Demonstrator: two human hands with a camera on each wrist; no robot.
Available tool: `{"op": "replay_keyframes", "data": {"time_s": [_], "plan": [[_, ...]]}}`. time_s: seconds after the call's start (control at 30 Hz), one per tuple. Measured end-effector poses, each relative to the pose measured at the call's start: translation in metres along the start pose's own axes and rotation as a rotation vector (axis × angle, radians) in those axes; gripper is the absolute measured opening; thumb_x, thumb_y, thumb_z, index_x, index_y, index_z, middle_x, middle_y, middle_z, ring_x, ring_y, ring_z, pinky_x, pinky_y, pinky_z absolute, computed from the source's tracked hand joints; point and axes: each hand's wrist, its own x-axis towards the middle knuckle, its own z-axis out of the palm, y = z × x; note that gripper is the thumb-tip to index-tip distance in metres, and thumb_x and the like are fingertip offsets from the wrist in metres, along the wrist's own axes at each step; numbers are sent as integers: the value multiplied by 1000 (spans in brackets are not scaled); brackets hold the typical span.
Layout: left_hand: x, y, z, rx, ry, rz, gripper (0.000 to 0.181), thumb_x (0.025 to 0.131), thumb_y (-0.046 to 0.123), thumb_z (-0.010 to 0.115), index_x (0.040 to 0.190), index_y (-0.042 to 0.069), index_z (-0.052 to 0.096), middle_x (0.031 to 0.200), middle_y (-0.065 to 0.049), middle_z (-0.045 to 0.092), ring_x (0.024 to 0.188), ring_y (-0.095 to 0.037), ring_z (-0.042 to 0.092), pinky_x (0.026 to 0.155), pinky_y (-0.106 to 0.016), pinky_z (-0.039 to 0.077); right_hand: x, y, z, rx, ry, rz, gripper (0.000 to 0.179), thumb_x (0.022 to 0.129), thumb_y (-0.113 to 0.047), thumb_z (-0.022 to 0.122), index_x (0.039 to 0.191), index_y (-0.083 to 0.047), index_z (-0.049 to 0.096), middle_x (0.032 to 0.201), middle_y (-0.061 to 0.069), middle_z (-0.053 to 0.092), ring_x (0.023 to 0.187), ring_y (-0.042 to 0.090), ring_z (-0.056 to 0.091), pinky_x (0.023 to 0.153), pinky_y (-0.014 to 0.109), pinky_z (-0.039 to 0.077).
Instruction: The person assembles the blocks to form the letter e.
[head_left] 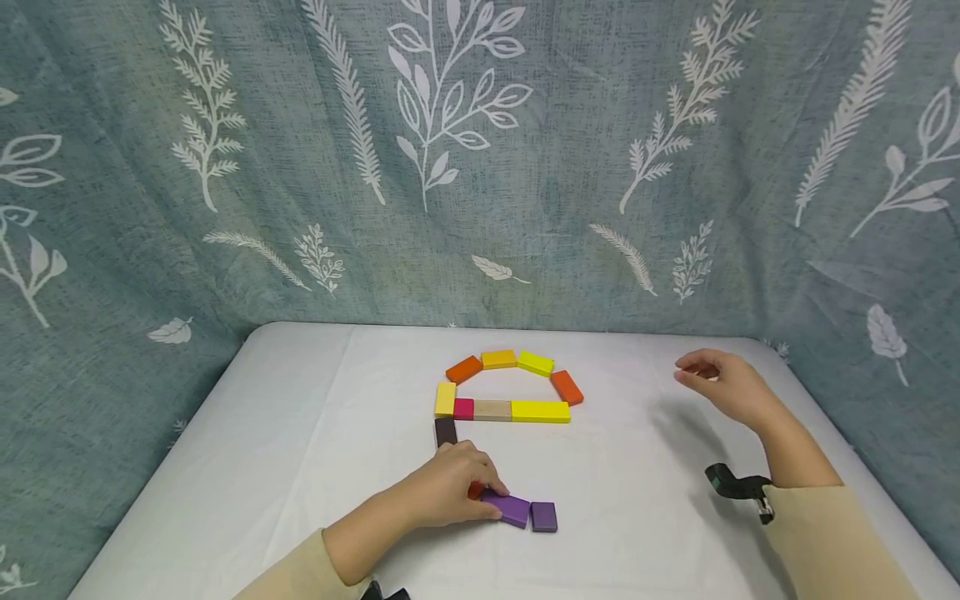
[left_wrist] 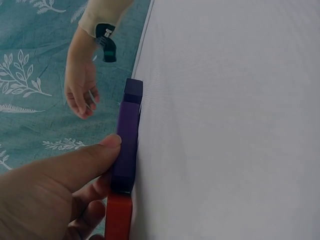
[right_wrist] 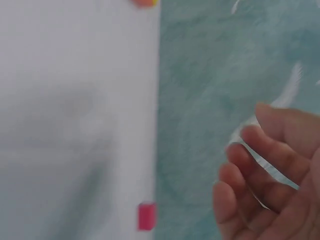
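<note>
On the white table, my left hand [head_left: 450, 487] holds a long purple block [head_left: 510, 508] between thumb and fingers. In the left wrist view the thumb presses on the side of that purple block [left_wrist: 126, 145]. A short dark purple block [head_left: 543, 517] lies just beyond its right end. An orange-red block [left_wrist: 118, 215] meets the other end, mostly hidden by the fingers in the head view. A black block [head_left: 446, 431] lies behind the left hand. My right hand [head_left: 731, 387] hovers over the table's right side, fingers loosely curled and holding nothing.
Behind the hand, orange [head_left: 464, 369], amber [head_left: 498, 359], yellow [head_left: 536, 363] and another orange block [head_left: 567, 387] form an arch. Beneath it runs a row with a pale yellow [head_left: 445, 400], red [head_left: 463, 409], tan [head_left: 492, 410] and bright yellow block [head_left: 540, 412]. A leaf-patterned curtain [head_left: 562, 250] hangs behind.
</note>
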Motion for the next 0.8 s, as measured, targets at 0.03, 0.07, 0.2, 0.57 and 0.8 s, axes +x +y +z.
{"op": "replay_keyframes", "data": {"time_s": [0.03, 0.07, 0.2, 0.57, 0.8], "plan": [[0, 0, 0, -1, 1, 1, 22, 86, 38, 80, 107, 31, 79, 101, 23, 66, 96, -1, 47, 79, -25, 31, 3, 6, 1, 6, 11, 21, 49, 101, -42, 58, 127, 0, 62, 117, 20, 64, 108, 38, 58, 81, 49, 50], [0, 0, 0, 0, 2, 2, 22, 86, 38, 80, 107, 31, 79, 101, 24, 66, 95, -1, 47, 79, -25, 31, 6, 12, 2, 12, 24, 42, 50, 101, -42, 58, 127, 1, 61, 119, 22, 63, 109, 39, 57, 82, 50, 50], [0, -1, 1, -3, 6, 6, 22, 86, 38, 80, 107, 31, 79, 100, 24, 66, 94, -1, 47, 78, -26, 30, 18, 34, 5, 23, 87, 119, 49, 101, -40, 59, 127, 2, 61, 121, 26, 61, 109, 40, 56, 80, 49, 51], [-1, -1, 0, 9, 8, 10, 23, 86, 39, 79, 107, 31, 79, 100, 23, 66, 94, 0, 47, 79, -25, 31, 48, 79, 13, 61, 149, 258, 51, 99, -21, 63, 139, 8, 49, 137, 35, 45, 121, 51, 47, 91, 58, 47], [0, -3, 0, 8, 7, 20, 23, 86, 39, 79, 108, 31, 79, 100, 23, 66, 95, 0, 47, 79, -25, 31, 57, 95, 17, 40, 131, 311, 53, 97, -17, 65, 141, 7, 47, 137, 36, 44, 119, 51, 49, 95, 60, 44]]}}
